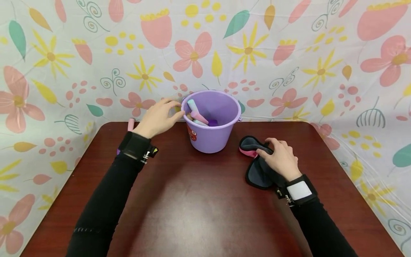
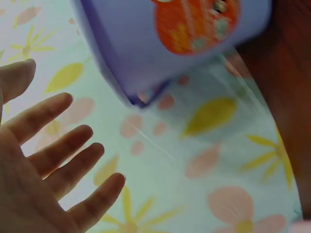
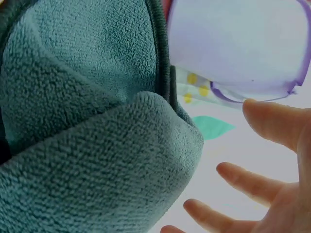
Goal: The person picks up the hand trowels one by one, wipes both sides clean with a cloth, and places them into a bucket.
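Note:
A light purple bucket (image 1: pixel 210 137) stands at the back middle of the table. In it lie a pale blue stick-like piece (image 1: pixel 192 105), a pink one (image 1: pixel 199 117) and a dark purple item (image 1: pixel 213 122). Beside its left rim is my left hand (image 1: pixel 159 118), fingers spread apart in the left wrist view and holding nothing. My right hand (image 1: pixel 282 159) is over a folded, plush dark grey cloth (image 1: pixel 258 173) with black edging and a pink part (image 1: pixel 248 152). The right wrist view shows those fingers spread, apart from the cloth's fold (image 3: pixel 107 160).
Behind my left wrist a pink cylinder (image 1: pixel 131 124) and a bit of purple (image 1: pixel 118 151) peek out, mostly hidden. The dark red-brown table (image 1: pixel 192 214) meets a flower-patterned sheet (image 1: pixel 135 53) at its back and sides.

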The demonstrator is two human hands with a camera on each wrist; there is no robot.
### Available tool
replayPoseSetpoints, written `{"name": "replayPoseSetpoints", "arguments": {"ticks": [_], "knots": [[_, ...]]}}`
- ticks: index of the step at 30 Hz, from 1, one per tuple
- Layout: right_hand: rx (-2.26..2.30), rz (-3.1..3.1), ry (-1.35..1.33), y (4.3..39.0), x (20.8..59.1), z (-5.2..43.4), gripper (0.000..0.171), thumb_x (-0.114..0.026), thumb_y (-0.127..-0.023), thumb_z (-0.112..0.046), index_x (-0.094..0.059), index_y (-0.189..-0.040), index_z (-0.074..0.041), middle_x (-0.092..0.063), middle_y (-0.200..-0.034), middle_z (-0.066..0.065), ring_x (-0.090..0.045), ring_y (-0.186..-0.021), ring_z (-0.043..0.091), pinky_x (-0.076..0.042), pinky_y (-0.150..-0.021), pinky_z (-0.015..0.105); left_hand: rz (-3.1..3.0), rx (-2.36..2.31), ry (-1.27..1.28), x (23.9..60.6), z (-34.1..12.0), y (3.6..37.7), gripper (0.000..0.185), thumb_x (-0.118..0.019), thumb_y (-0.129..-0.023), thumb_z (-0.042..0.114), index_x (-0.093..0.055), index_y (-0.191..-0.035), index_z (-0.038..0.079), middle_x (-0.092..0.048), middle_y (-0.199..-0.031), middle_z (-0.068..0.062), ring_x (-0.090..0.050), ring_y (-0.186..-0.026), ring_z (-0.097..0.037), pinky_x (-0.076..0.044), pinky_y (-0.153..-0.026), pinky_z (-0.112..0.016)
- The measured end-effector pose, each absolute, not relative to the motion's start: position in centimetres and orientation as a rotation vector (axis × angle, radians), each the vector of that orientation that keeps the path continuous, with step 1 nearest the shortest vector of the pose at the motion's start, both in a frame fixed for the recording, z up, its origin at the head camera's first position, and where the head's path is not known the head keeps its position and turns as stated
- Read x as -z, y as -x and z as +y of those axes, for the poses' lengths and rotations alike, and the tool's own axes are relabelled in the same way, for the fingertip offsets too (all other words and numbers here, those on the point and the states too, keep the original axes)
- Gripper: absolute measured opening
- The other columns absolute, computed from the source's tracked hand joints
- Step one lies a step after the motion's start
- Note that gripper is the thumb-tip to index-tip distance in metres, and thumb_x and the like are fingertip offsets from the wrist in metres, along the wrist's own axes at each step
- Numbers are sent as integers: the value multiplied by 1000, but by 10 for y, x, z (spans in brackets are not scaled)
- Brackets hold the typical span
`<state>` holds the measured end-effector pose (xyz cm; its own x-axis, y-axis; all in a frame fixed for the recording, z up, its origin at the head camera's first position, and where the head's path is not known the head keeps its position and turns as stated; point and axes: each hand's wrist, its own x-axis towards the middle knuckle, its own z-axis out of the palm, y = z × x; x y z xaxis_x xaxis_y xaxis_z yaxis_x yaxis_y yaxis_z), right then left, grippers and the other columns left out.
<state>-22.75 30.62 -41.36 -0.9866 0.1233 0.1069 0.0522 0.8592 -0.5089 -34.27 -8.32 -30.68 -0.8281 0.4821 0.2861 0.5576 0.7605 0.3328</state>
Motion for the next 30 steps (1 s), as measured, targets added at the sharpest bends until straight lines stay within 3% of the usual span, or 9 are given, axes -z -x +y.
{"name": "replayPoseSetpoints", "arguments": {"ticks": [4, 11, 16, 21, 30], "knots": [[-782, -2908, 144, 228, 414, 307, 63, -60, -92, -52, -48, -137, -10, -42, -136, 29, -36, -117, 52, -34, -77, 72, -2777, 598, 765, 318, -111, 343, 41, -56, -99, 39, -61, -129, 12, -49, -135, -11, -47, -123, -31, -42, -92, -53], [-775, -2960, 155, 236, 419, 309, 64, -62, -92, -49, -46, -140, -10, -39, -138, 31, -34, -119, 54, -33, -77, 74, -2765, 482, 726, 343, -160, 365, 34, -55, -101, 28, -61, -127, 6, -50, -134, -16, -46, -124, -36, -39, -96, -56], [-773, -2999, 184, 242, 423, 309, 64, -63, -92, -47, -45, -141, -9, -38, -138, 32, -34, -119, 56, -31, -77, 75, -2726, 359, 790, 365, -197, 389, 29, -59, -97, 14, -62, -123, 0, -52, -131, -20, -46, -124, -38, -37, -100, -53], [-776, -3045, 196, 247, 428, 309, 68, -63, -91, -48, -42, -143, -9, -36, -139, 33, -32, -120, 57, -31, -76, 76, -2683, 236, 874, 389, -233, 408, 25, -59, -94, 5, -65, -118, -1, -55, -127, -22, -49, -118, -41, -39, -95, -55], [-776, -3096, 193, 257, 433, 309, 74, -62, -90, -52, -38, -146, -9, -34, -139, 33, -33, -121, 56, -32, -77, 76, -2722, 44, 893, 423, -268, 415, 30, -59, -88, -4, -65, -117, 0, -55, -127, -25, -48, -119, -44, -40, -91, -60]]}}
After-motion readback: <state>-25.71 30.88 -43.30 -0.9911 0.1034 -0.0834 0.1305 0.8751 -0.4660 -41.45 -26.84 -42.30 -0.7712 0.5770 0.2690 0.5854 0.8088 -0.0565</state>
